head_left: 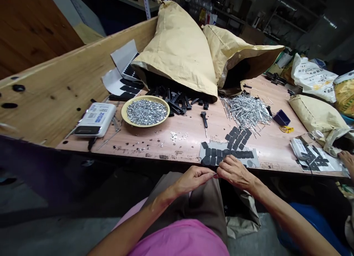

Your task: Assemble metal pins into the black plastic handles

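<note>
My left hand (194,179) and my right hand (234,171) meet just off the table's front edge, above my lap. Both are closed, fingertips pinched together around a small thin piece that is mostly hidden; a greyish bit of it shows between them, too little to name. Right behind my right hand lies a grey backing sheet (256,161) with rows of black pads (213,153), and more loose black pads (238,137) sit beyond it. Farther back, a black plastic part with a metal pin (204,120) lies by itself.
A yellow bowl (124,118) holds small metal washers (146,112); loose washers (177,136) lie before it. A white device (95,118) stands left. Paper sacks (179,46) spill black parts (177,101) beside a metal pin pile (246,109). Another person's hand (347,162) is at right.
</note>
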`<state>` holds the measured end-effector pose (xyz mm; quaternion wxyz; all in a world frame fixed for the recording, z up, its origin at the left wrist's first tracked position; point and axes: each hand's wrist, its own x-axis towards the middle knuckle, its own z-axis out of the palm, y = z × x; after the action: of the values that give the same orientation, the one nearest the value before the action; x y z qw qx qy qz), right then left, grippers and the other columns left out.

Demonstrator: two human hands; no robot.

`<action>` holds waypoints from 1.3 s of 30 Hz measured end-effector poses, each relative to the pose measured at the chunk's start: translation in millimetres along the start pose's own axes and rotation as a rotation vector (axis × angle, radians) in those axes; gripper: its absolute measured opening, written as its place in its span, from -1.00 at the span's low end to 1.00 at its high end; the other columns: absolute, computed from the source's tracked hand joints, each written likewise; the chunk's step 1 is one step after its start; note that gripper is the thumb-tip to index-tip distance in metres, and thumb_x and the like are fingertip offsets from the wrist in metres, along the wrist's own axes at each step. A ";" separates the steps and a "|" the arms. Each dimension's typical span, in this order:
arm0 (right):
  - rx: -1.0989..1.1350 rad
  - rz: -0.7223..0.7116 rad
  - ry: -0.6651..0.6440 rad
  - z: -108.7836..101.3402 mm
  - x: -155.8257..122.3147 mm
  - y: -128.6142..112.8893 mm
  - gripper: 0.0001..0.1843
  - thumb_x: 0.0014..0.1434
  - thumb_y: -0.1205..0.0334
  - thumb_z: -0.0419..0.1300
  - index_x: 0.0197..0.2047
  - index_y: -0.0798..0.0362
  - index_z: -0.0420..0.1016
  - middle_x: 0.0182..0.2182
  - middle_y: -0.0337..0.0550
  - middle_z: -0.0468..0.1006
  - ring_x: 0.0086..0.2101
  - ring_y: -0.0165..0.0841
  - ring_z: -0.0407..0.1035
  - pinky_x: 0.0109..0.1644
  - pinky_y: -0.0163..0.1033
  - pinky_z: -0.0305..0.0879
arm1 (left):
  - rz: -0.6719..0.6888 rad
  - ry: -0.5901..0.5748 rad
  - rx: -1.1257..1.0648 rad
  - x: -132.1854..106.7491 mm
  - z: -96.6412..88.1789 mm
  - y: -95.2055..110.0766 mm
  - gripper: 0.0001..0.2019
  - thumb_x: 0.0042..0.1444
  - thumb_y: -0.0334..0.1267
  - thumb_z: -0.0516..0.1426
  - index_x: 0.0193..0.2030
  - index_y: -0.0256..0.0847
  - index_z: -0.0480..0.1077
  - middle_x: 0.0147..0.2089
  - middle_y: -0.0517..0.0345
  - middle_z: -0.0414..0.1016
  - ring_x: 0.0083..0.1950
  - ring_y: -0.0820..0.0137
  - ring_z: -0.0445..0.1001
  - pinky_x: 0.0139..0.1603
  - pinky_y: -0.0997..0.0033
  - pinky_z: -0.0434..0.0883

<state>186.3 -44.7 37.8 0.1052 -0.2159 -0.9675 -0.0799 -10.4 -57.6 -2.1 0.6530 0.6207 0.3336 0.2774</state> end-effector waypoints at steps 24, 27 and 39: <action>0.297 0.576 -0.129 -5.2 5.1 -5.8 -0.66 0.35 0.10 -0.16 -0.05 0.02 0.37 -0.22 -0.08 0.52 -0.27 -0.35 0.40 -0.30 -0.29 0.20 | 0.070 0.293 0.168 8.8 6.4 -4.8 -0.74 0.15 -0.22 0.02 -0.29 -0.19 0.54 -0.29 0.14 0.61 -0.24 0.34 0.53 -0.20 0.48 0.40; 0.283 0.418 -0.086 -4.3 6.0 -3.5 -0.63 0.37 0.13 -0.19 -0.17 0.04 0.41 -0.31 -0.11 0.52 -0.28 -0.37 0.37 -0.20 -0.27 0.17 | 0.063 0.269 0.172 6.8 7.0 -2.9 -0.74 0.14 -0.22 0.02 -0.30 -0.20 0.54 -0.33 0.15 0.60 -0.30 0.36 0.52 -0.24 0.50 0.40; 0.150 0.500 -0.187 -12.0 8.9 -3.9 -0.61 0.36 0.09 -0.19 -0.21 0.05 0.41 -0.34 -0.15 0.51 -0.38 -0.38 0.33 -0.23 -0.25 0.07 | 0.069 0.265 0.080 6.7 9.7 -1.7 -0.70 0.15 -0.15 0.01 -0.33 -0.23 0.53 -0.30 0.10 0.60 -0.26 0.35 0.50 -0.20 0.45 0.39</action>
<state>178.7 -47.1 51.0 0.0477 -0.4459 -0.8929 0.0405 1.3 -58.6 -4.3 0.5682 0.6152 0.4062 0.3656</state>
